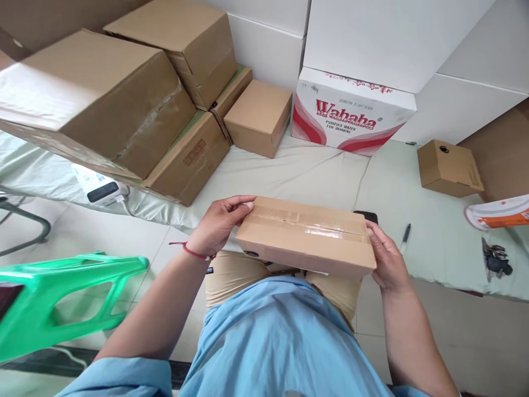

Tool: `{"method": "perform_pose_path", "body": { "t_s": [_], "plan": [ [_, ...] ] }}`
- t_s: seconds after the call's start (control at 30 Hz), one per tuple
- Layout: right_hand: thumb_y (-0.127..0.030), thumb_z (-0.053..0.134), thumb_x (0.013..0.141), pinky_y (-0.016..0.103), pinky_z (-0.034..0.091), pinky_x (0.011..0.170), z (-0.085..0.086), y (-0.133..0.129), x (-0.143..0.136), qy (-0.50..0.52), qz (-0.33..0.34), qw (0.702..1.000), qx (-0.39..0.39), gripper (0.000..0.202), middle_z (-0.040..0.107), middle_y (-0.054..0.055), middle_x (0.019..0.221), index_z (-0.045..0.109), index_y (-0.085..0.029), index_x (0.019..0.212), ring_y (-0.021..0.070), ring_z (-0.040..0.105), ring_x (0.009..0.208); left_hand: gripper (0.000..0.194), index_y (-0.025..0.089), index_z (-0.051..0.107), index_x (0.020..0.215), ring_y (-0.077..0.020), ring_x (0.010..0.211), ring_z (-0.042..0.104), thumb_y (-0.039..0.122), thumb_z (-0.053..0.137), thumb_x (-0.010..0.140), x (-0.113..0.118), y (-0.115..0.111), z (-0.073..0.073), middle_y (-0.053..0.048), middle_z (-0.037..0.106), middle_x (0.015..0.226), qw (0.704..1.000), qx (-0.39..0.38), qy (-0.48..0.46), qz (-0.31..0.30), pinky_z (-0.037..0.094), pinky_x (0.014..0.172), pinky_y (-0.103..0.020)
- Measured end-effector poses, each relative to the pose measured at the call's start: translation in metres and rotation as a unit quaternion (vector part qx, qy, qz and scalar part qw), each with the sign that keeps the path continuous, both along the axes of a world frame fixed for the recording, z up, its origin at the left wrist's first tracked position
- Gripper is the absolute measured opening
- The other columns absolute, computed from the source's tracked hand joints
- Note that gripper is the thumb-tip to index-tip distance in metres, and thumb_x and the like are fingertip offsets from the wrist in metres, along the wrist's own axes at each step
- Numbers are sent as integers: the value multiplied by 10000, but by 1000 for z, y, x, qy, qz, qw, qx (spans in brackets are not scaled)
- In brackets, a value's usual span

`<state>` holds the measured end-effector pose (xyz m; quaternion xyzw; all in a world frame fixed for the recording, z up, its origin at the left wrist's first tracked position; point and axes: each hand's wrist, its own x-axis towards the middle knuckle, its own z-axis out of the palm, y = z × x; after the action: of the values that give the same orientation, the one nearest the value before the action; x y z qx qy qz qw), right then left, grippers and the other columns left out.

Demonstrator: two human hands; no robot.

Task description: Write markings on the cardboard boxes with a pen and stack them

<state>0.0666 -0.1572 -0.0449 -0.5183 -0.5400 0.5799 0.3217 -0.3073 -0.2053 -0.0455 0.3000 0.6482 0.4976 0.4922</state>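
A long brown cardboard box [281, 223] is held in front of my body, over my lap. Clear tape runs along the seam of its upper face, with a shiny patch right of the middle. My left hand [221, 223] grips the box's left end, thumb on top and fingers around the far corner. At the opposite end, my right hand [386, 253] has its thumb on the edge and its other fingers partly hidden behind the box. A black phone-like object [366, 215] lies just beyond the right end, partly covered.
Large cardboard boxes [124, 82] are stacked at left, beside a smaller box [260, 113]. A white-and-red Wahaha carton [351, 113] stands against the wall. On the right are a small box [448, 165], a pen [406, 237] and keys [498, 258]. A green stool [74, 267] stands left.
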Motion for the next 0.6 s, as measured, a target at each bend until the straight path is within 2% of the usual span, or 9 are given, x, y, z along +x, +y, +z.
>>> {"method": "perform_pose_path", "body": {
  "t_s": [0.1,0.17,0.23,0.33,0.4,0.47,0.6],
  "plan": [
    [-764,621,958,288,429,425,-1,2,5,4,-24,998,-50,626,620,-8,647,696,-298,1370,182,555,488,566,183,877,1035,-212,756,710,600,966,663,-2,0,7,-78,796,843,998,-3,-50,-35,558,635,-299],
    [-759,643,944,275,396,394,1,0,3,17,-32,996,-78,605,623,-16,640,696,-301,1336,165,521,454,547,202,881,1051,-240,805,751,570,984,660,-6,-1,6,-96,826,890,996,-6,-75,-41,602,661,-312],
    [-744,701,911,233,319,341,4,-2,-3,44,-39,992,-114,590,563,-61,591,676,-291,1287,115,407,387,560,216,880,1080,-255,885,786,550,1001,646,-12,-3,-3,-113,850,982,994,-16,-100,-35,633,706,-302],
    [-746,793,831,179,218,295,10,-4,-17,78,-23,983,-164,623,471,-130,536,616,-268,1189,60,245,347,584,231,872,1114,-260,936,813,567,994,652,-26,-9,-23,-116,859,1081,992,-42,-117,-26,662,745,-285],
    [-781,792,813,164,199,284,13,-3,-27,74,11,981,-177,627,451,-146,518,585,-257,1089,46,218,338,550,239,868,1080,-284,901,823,593,965,671,-35,-12,-36,-99,863,1062,992,-44,-107,-47,686,734,-329],
    [-824,750,826,160,197,277,17,0,-34,58,42,983,-170,625,450,-142,510,564,-250,988,43,231,335,505,255,860,993,-330,895,827,633,933,667,-40,-15,-42,-69,864,973,992,-29,-93,-79,702,713,-392],
    [-885,721,803,158,193,275,23,5,-44,50,78,984,-152,671,426,-131,493,541,-242,869,39,241,342,519,279,824,1003,-425,1089,798,691,858,689,-36,-16,-36,-46,856,932,991,2,-79,-109,710,797,-517]
  ]
}}
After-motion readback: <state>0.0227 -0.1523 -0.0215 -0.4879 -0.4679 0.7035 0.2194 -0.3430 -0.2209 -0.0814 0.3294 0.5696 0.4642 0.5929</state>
